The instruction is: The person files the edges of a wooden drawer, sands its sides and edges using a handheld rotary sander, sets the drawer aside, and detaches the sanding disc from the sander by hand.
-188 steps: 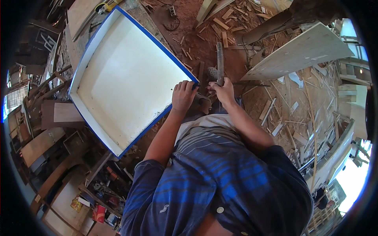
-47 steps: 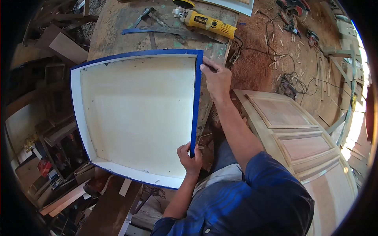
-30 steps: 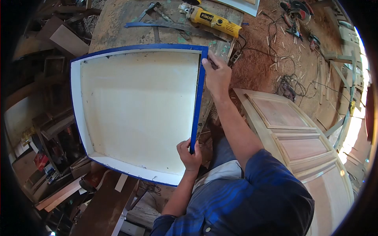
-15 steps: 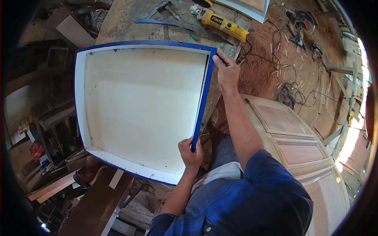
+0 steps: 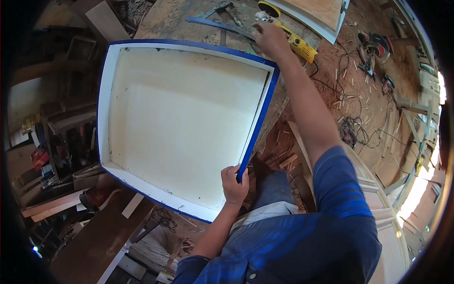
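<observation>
A shallow white box with blue edges [image 5: 184,118], like a drawer or tray, rests on the workbench with its hollow side up. At its near right corner, my left hand [image 5: 235,185] is closed around the blue rim. My right hand [image 5: 272,40] is off the box, past its far right corner, fingers slightly apart with nothing visible in them. It partly covers a yellow angle grinder [image 5: 302,47] with a yellow disc [image 5: 269,8]. Left of that hand lie a hammer [image 5: 220,9] and a flat blue-grey strip [image 5: 208,22].
The worn workbench [image 5: 165,21] carries a white-edged panel [image 5: 326,28] at the far right. A wooden panelled door [image 5: 378,208] leans at my right. On the dusty floor are cables, wood scraps and a red-and-black power saw [image 5: 376,49]. A brown board [image 5: 94,241] lies at lower left.
My right hand has let go of the box's far right corner and moved away over the bench to the grinder. My left hand keeps its hold on the rim.
</observation>
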### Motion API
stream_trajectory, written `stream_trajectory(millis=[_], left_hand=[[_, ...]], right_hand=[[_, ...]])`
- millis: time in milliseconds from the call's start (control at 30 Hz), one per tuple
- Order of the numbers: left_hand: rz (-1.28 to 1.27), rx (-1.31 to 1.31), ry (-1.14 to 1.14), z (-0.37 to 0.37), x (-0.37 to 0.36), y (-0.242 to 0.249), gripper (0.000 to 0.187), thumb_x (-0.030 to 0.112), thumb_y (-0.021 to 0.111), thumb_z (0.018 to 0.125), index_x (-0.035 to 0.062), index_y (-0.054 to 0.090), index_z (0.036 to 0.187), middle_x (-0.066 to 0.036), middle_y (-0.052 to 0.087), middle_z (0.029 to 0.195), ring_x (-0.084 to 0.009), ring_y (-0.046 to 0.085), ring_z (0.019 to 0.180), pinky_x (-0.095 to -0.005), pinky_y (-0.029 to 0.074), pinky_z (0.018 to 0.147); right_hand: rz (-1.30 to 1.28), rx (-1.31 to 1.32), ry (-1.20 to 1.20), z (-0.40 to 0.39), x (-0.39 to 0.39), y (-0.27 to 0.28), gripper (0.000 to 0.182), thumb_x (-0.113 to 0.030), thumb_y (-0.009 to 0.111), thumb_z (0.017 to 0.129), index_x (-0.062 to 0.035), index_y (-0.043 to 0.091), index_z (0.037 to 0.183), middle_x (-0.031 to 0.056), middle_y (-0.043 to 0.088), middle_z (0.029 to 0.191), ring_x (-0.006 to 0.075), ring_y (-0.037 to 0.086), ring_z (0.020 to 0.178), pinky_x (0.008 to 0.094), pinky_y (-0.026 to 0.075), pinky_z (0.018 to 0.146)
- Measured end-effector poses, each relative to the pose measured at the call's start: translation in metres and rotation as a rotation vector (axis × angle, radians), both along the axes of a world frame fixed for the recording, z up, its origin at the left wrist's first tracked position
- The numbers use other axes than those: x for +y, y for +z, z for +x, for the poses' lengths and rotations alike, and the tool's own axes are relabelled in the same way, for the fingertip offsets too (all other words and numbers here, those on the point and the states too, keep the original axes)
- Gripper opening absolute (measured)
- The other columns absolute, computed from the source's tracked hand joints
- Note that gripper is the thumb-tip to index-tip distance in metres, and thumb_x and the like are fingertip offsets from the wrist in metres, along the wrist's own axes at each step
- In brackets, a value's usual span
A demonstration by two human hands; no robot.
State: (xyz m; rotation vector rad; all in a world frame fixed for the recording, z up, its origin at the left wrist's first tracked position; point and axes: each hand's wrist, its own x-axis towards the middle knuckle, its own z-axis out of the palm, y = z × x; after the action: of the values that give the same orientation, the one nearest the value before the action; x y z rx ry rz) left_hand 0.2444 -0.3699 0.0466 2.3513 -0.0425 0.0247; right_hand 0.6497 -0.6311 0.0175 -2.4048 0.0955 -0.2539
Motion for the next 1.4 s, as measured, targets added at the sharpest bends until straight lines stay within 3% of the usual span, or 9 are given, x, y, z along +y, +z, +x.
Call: stream_trajectory(millis=[167, 367, 467, 600, 767, 967, 1067, 1267, 1400], left_hand=[[-0.001, 0.008, 0.024, -0.005, 0.002, -0.003, 0.033, 0.009, 0.082, 0.089, 0.0017, 0.063, 0.115, -0.020, 0.066, 0.101, -0.0389, 0.064, 0.096, -0.0487, 0.055, 0.083], [-0.029, 0.002, 0.047, -0.001, 0.004, 0.000, 0.033, 0.009, 0.083, 0.088, 0.0007, 0.064, 0.113, -0.019, 0.065, 0.099, -0.0374, 0.064, 0.093, -0.0468, 0.054, 0.081], [-0.032, 0.006, 0.055, 0.001, 0.004, 0.002, 0.032, 0.010, 0.084, 0.087, 0.0010, 0.065, 0.112, -0.019, 0.066, 0.099, -0.0375, 0.064, 0.092, -0.0470, 0.054, 0.080], [-0.101, 0.012, 0.067, 0.004, 0.006, 0.006, 0.033, 0.013, 0.086, 0.086, 0.0006, 0.067, 0.110, -0.019, 0.066, 0.098, -0.0384, 0.064, 0.091, -0.0469, 0.054, 0.078], [-0.080, 0.003, 0.044, 0.036, -0.012, 0.013, 0.042, 0.027, 0.089, 0.084, 0.0017, 0.067, 0.110, -0.018, 0.066, 0.100, -0.0388, 0.063, 0.097, -0.0516, 0.049, 0.091], [-0.021, -0.239, -0.106, 0.195, -0.116, 0.018, 0.096, 0.041, 0.088, 0.083, -0.0027, 0.039, 0.153, -0.028, 0.048, 0.149, -0.0473, 0.044, 0.142, -0.0577, 0.033, 0.119], [0.088, -0.248, -0.048, 0.243, -0.154, 0.004, 0.097, 0.042, 0.086, 0.085, -0.0045, 0.035, 0.153, -0.031, 0.044, 0.152, -0.0497, 0.046, 0.141, -0.0563, 0.039, 0.116], [-0.127, 0.445, 0.100, 0.253, -0.164, 0.004, 0.046, 0.037, 0.082, 0.090, 0.0028, 0.065, 0.115, -0.026, 0.067, 0.119, -0.0435, 0.069, 0.106, -0.0528, 0.056, 0.086], [0.006, 0.276, 0.172, 0.251, -0.172, -0.006, 0.038, 0.038, 0.081, 0.091, 0.0043, 0.069, 0.103, -0.019, 0.072, 0.103, -0.0416, 0.071, 0.097, -0.0532, 0.057, 0.083]], right_hand=[[-0.530, 0.428, 0.362, 0.060, 0.020, -0.027, 0.021, -0.009, 0.069, 0.087, -0.0004, 0.080, 0.103, 0.0251, 0.077, 0.113, 0.0436, 0.075, 0.105, 0.0498, 0.061, 0.088], [-0.623, 0.364, 0.354, 0.068, 0.016, -0.030, 0.025, -0.016, 0.069, 0.092, -0.0015, 0.078, 0.111, 0.0252, 0.076, 0.112, 0.0405, 0.076, 0.103, 0.0491, 0.060, 0.090], [-0.324, 0.101, 0.322, 0.058, -0.027, -0.025, 0.031, -0.026, 0.065, 0.100, -0.0044, 0.071, 0.122, 0.0263, 0.075, 0.110, 0.0419, 0.075, 0.100, 0.0501, 0.058, 0.088], [0.081, 0.444, 0.276, -0.010, -0.065, 0.109, 0.038, -0.037, 0.062, 0.107, -0.0093, 0.064, 0.132, 0.0252, 0.074, 0.108, 0.0440, 0.072, 0.101, 0.0503, 0.054, 0.086], [-0.351, 0.385, 0.577, -0.064, -0.128, 0.188, 0.032, -0.034, 0.071, 0.099, -0.0101, 0.075, 0.121, 0.0202, 0.077, 0.098, 0.0382, 0.075, 0.092, 0.0467, 0.057, 0.084], [-0.978, 0.715, 0.594, -0.060, -0.074, 0.217, 0.017, -0.027, 0.084, 0.083, -0.0119, 0.083, 0.090, 0.0154, 0.077, 0.086, 0.0365, 0.076, 0.086, 0.0479, 0.061, 0.077], [-0.990, 0.660, 0.721, -0.052, -0.036, 0.212, 0.017, -0.026, 0.084, 0.081, -0.0116, 0.084, 0.090, 0.0121, 0.079, 0.089, 0.0333, 0.078, 0.089, 0.0455, 0.062, 0.074], [-1.113, 0.540, 0.914, -0.013, -0.014, 0.192, 0.013, -0.021, 0.083, 0.077, -0.0157, 0.085, 0.089, 0.0075, 0.081, 0.091, 0.0267, 0.079, 0.089, 0.0388, 0.062, 0.074], [-1.136, 0.545, 0.967, 0.001, -0.021, 0.154, 0.014, -0.021, 0.084, 0.077, -0.0142, 0.085, 0.089, 0.0082, 0.081, 0.091, 0.0271, 0.079, 0.091, 0.0387, 0.062, 0.075]])
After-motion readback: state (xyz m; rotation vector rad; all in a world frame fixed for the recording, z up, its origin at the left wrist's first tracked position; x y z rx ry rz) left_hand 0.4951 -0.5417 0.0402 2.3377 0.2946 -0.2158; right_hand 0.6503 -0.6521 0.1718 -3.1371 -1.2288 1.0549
